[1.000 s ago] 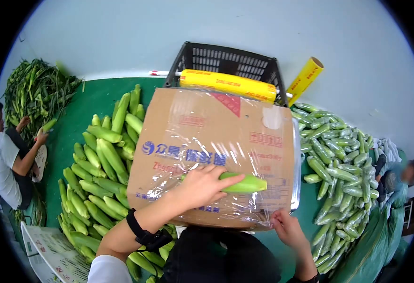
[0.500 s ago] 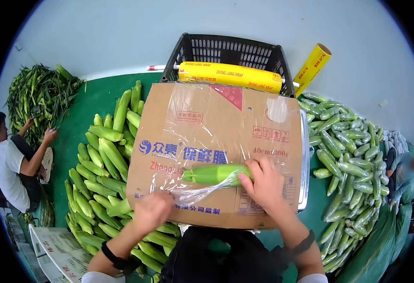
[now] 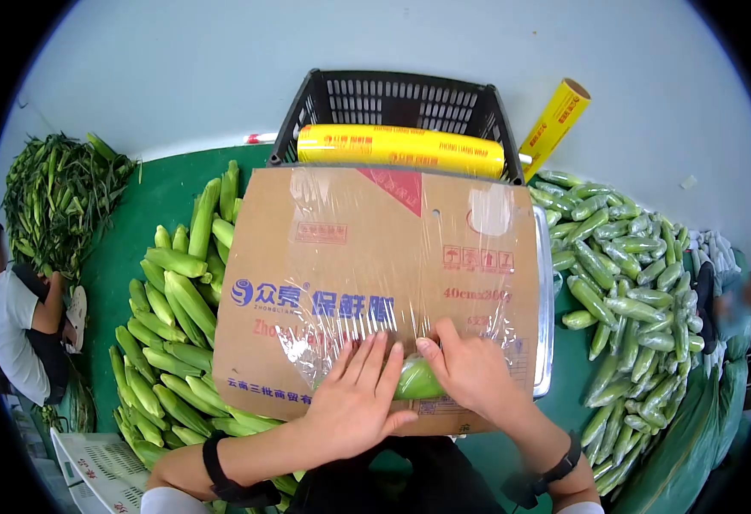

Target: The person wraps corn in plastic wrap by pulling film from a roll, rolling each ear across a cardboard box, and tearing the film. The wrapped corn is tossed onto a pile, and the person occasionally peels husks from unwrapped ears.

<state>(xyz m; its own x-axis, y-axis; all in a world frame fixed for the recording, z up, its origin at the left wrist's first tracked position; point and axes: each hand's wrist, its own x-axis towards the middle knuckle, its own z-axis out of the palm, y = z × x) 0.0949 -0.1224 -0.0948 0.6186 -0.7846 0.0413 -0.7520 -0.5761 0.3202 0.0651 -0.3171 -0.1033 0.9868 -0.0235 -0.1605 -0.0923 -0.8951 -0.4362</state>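
A green ear of corn in its husk point(image 3: 419, 379) lies near the front edge of a cardboard box panel point(image 3: 264, 206), partly wrapped in clear plastic film point(image 3: 371, 248). My left hand point(image 3: 363, 390) presses on the film at the ear's left side, fingers stretched out and the thumb apart. Bent around the right end of the ear is my right hand point(image 3: 471, 373), thumb and fingers holding it. Both hands hide the ear's ends. Behind the box, a yellow film roll point(image 3: 401, 150) lies on a rod, and film runs from it over the cardboard.
Unwrapped corn point(image 3: 170, 343) is heaped on the left, film-wrapped corn point(image 3: 632, 300) on the right. A black crate point(image 3: 393, 98) stands behind the roll, a yellow tube point(image 3: 557, 124) beside it. A person point(image 3: 20, 325) sits at far left by a husk pile point(image 3: 59, 197); another is at right.
The ear has moved towards me, with film now over it. My left hand has gone from gripping the film's edge to lying flat beside the ear. My right hand has come nearer too.
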